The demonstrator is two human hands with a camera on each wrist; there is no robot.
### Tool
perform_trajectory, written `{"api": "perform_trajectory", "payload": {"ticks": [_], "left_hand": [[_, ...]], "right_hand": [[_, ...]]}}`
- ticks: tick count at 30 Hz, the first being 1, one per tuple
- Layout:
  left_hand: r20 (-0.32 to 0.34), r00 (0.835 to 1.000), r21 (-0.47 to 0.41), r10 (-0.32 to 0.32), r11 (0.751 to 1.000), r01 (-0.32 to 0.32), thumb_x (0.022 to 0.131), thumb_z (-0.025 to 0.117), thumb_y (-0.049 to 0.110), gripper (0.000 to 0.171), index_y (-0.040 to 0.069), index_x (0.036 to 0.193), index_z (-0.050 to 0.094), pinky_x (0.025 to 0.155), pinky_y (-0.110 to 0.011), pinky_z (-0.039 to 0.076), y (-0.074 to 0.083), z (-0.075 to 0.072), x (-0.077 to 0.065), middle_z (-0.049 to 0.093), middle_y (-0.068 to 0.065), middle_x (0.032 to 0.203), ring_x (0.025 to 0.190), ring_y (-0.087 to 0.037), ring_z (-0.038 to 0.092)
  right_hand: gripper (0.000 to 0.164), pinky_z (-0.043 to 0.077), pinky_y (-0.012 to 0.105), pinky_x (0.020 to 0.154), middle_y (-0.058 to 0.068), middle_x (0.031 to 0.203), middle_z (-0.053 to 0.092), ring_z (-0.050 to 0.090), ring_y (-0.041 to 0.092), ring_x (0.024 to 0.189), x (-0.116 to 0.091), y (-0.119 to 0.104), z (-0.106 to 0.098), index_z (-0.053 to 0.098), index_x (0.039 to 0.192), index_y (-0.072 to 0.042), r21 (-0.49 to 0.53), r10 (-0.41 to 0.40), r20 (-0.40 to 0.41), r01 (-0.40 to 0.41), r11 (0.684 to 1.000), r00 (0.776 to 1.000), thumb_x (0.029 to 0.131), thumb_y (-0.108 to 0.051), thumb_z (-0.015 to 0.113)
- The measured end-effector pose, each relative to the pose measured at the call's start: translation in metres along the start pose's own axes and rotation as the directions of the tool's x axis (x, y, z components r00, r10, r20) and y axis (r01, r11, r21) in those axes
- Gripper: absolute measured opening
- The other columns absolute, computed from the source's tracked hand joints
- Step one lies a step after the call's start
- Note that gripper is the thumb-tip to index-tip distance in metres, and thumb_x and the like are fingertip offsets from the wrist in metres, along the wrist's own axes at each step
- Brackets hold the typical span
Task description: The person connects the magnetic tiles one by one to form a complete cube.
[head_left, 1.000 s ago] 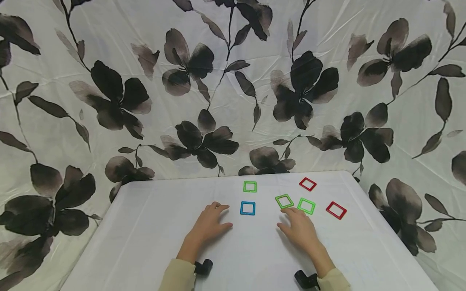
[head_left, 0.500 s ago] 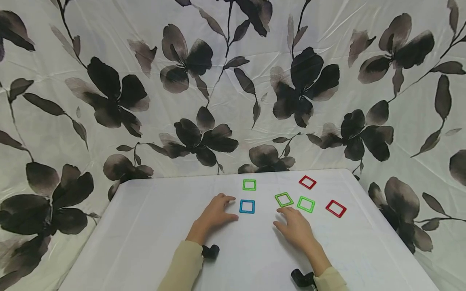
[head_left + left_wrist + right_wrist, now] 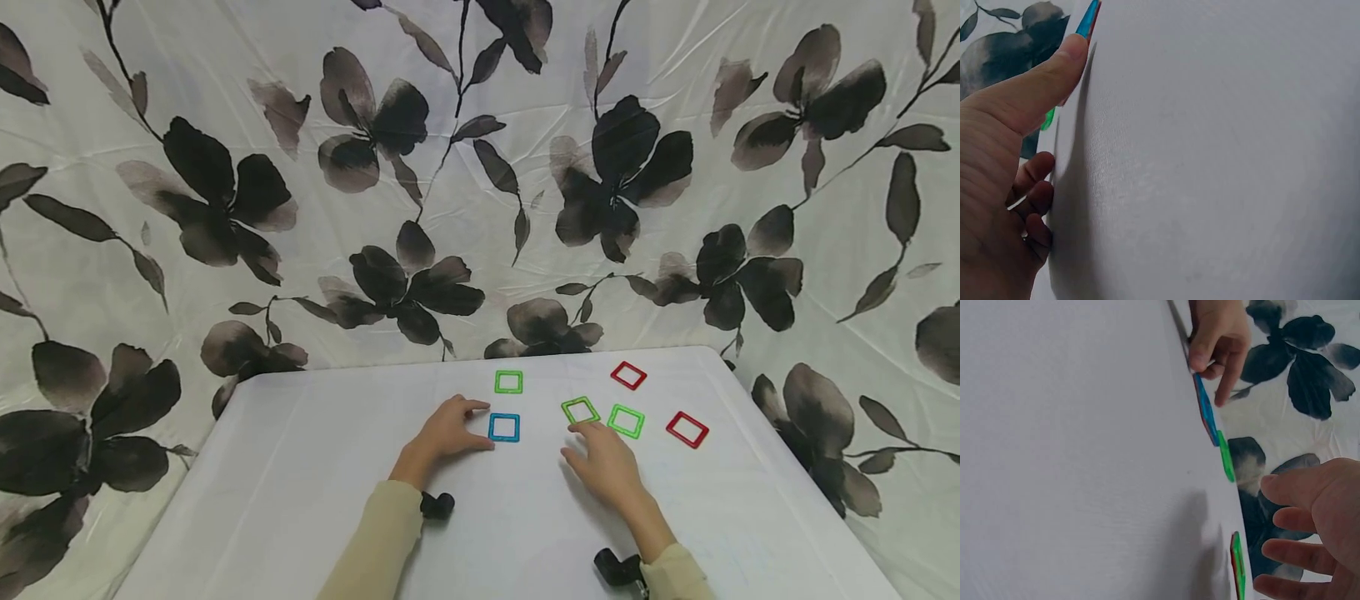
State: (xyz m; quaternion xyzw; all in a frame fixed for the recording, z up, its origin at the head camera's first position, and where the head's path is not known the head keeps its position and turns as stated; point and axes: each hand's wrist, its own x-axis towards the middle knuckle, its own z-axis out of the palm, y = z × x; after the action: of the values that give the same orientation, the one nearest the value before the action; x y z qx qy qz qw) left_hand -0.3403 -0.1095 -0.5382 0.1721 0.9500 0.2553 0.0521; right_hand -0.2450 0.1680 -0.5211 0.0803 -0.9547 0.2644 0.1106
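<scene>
My left hand (image 3: 448,429) is at the left side of a blue square frame (image 3: 504,427), thumb at its lower left corner and index finger by its upper left one. From the right wrist, the left thumb (image 3: 1200,353) appears to touch or nearly touch the blue frame (image 3: 1206,411). My right hand (image 3: 606,468) hovers with fingers spread, index fingertip just below a yellow-green square frame (image 3: 581,411). Whether that fingertip touches it I cannot tell. Beside it lies a bright green square frame (image 3: 626,422).
Another green frame (image 3: 508,382) lies behind the blue one. Two red frames, a farther one (image 3: 628,376) and a nearer one (image 3: 687,430), lie on the right. All rest on the white table (image 3: 300,483), backed by a floral curtain (image 3: 480,200).
My left hand has moved right and forward, up to the blue frame's left side. The right hand shifts only slightly. The square frames keep their places while the view drifts a little.
</scene>
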Motion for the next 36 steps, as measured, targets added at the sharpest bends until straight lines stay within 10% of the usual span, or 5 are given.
{"api": "perform_trajectory", "payload": {"ticks": [24, 36], "left_hand": [[-0.03, 0.999, -0.076, 0.042, 0.996, -0.045, 0.065, 0.09, 0.044, 0.058, 0.016, 0.112, 0.073, 0.077, -0.033, 0.041, -0.008, 0.003, -0.01, 0.05, 0.002, 0.091, 0.084, -0.015, 0.044], [-0.011, 1.0, -0.045, 0.003, 0.999, -0.003, 0.061, 0.091, 0.045, 0.06, 0.018, 0.111, 0.072, 0.083, -0.038, 0.044, -0.01, -0.005, -0.056, 0.053, 0.002, 0.099, 0.092, -0.017, 0.048]], "right_hand": [[0.034, 0.05, 0.049, 0.081, 0.011, 0.113, 0.066, 0.062, 0.03, 0.105, 0.041, 0.001, -0.019, 0.069, 0.114, -0.007, -0.037, -0.035, 0.036, 0.037, 0.999, 0.999, 0.085, -0.025, 0.075], [0.03, 0.048, 0.047, 0.086, 0.01, 0.109, 0.067, 0.062, 0.029, 0.104, 0.049, -0.007, -0.011, 0.07, 0.11, -0.006, 0.009, -0.067, 0.067, 0.066, 0.998, 0.995, 0.085, -0.021, 0.075]]}}
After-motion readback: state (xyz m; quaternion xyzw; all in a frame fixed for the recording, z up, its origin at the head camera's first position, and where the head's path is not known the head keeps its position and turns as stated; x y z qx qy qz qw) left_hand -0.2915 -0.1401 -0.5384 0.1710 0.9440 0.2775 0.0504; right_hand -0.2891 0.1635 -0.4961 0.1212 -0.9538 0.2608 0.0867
